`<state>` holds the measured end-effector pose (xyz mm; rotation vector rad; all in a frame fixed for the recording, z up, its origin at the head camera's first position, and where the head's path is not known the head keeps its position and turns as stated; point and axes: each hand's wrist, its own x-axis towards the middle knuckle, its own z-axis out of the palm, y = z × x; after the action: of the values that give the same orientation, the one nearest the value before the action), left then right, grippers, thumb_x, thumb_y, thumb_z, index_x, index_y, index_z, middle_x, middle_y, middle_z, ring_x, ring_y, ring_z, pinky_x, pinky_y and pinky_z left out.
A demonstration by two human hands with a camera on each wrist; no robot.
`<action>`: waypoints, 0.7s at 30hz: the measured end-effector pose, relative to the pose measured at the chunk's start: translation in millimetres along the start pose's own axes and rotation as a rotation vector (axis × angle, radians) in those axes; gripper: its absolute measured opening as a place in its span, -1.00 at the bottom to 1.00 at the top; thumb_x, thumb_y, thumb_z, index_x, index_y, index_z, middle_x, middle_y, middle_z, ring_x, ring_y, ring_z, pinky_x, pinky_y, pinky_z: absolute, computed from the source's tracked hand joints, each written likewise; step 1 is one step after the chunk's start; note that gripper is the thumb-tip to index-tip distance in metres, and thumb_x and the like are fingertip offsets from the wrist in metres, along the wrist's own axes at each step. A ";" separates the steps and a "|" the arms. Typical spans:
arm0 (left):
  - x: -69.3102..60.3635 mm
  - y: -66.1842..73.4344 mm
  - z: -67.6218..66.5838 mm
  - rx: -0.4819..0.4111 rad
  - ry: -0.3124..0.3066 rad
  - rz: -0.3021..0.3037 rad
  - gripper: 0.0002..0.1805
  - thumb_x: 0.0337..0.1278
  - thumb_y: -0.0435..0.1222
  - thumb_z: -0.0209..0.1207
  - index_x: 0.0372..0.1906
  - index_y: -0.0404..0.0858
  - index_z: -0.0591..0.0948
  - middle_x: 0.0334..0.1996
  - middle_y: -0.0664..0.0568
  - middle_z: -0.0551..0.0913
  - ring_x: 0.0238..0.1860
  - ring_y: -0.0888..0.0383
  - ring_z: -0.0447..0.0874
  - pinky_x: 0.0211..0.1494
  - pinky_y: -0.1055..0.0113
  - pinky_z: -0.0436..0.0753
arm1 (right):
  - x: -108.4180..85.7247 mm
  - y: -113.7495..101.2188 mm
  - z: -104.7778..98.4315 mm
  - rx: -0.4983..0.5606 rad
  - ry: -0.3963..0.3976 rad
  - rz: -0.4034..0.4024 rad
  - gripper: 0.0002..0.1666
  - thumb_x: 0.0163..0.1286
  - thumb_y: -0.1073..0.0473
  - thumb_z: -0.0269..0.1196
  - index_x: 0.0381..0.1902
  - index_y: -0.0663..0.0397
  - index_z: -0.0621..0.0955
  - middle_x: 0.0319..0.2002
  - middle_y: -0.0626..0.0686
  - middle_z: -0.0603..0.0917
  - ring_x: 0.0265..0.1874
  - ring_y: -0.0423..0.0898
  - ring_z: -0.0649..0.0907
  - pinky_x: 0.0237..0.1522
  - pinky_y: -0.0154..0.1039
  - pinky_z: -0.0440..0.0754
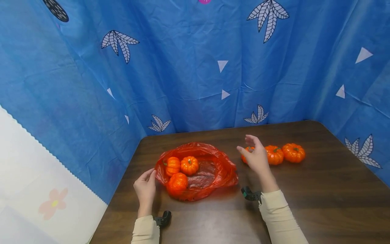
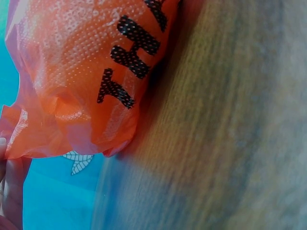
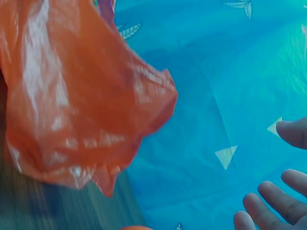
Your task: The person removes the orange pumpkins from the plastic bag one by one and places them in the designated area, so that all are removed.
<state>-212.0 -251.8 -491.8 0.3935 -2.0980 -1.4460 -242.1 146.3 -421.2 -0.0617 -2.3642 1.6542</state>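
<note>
A red plastic bag (image 1: 226, 169) lies on the table with its mouth spread upward. Inside it, toward the left, sit three small orange pumpkins, one of them at the back right (image 1: 189, 165). My left hand (image 1: 145, 188) pinches the bag's left rim between thumb and fingers; the left wrist view shows black letters on the bag's side (image 2: 81, 115). To the right of the bag, my right hand (image 1: 257, 157) is raised with thumb and fingers apart, holding nothing. It partly hides the nearest of three more pumpkins, which stand in a row ending at the right pumpkin (image 1: 293, 153).
The brown wooden table (image 1: 329, 200) reaches back to a blue patterned curtain (image 1: 195, 67) hanging behind and at both sides. A white cloth (image 1: 36, 169) with a flower print hangs at the left. Black wrist cameras sit below both hands.
</note>
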 end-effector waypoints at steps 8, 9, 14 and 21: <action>-0.3 -0.1 -0.3 0.001 -0.006 -0.014 -0.69 0.31 -0.14 0.28 -0.04 -0.26 0.76 -0.06 -0.18 0.78 -0.05 -0.11 0.77 -0.21 0.68 0.64 | -2.3 -1.7 10.6 0.009 -0.080 -0.052 -0.29 0.38 0.12 0.34 0.40 0.14 0.35 0.33 0.28 0.50 0.31 0.22 0.49 0.35 0.18 0.48; -0.3 -0.2 -0.4 0.001 -0.007 -0.017 -0.69 0.31 -0.13 0.28 -0.04 -0.26 0.76 -0.05 -0.18 0.78 -0.04 -0.11 0.77 -0.20 0.68 0.64 | -2.7 -1.8 12.0 0.010 -0.091 -0.062 -0.28 0.38 0.12 0.34 0.40 0.15 0.35 0.32 0.29 0.50 0.30 0.23 0.49 0.35 0.19 0.49; -0.8 -1.0 -0.9 0.002 -0.006 -0.024 -0.70 0.30 -0.14 0.28 -0.04 -0.26 0.76 -0.06 -0.18 0.78 -0.05 -0.11 0.77 -0.20 0.67 0.65 | -5.3 -2.5 17.7 0.016 -0.153 -0.064 -0.28 0.36 0.11 0.35 0.40 0.13 0.36 0.31 0.28 0.51 0.29 0.25 0.50 0.33 0.18 0.50; -0.2 -0.3 -0.3 0.010 -0.003 -0.002 -0.70 0.30 -0.14 0.28 -0.05 -0.26 0.76 -0.07 -0.18 0.78 -0.05 -0.10 0.78 -0.17 0.63 0.66 | -6.3 -5.0 20.9 -0.003 -0.253 -0.045 -0.30 0.37 0.09 0.34 0.40 0.07 0.38 0.32 0.24 0.51 0.28 0.25 0.53 0.27 0.17 0.56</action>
<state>-211.7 -252.0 -492.1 0.3970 -2.1086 -1.4387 -240.3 124.2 -424.4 0.2111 -2.5280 1.7263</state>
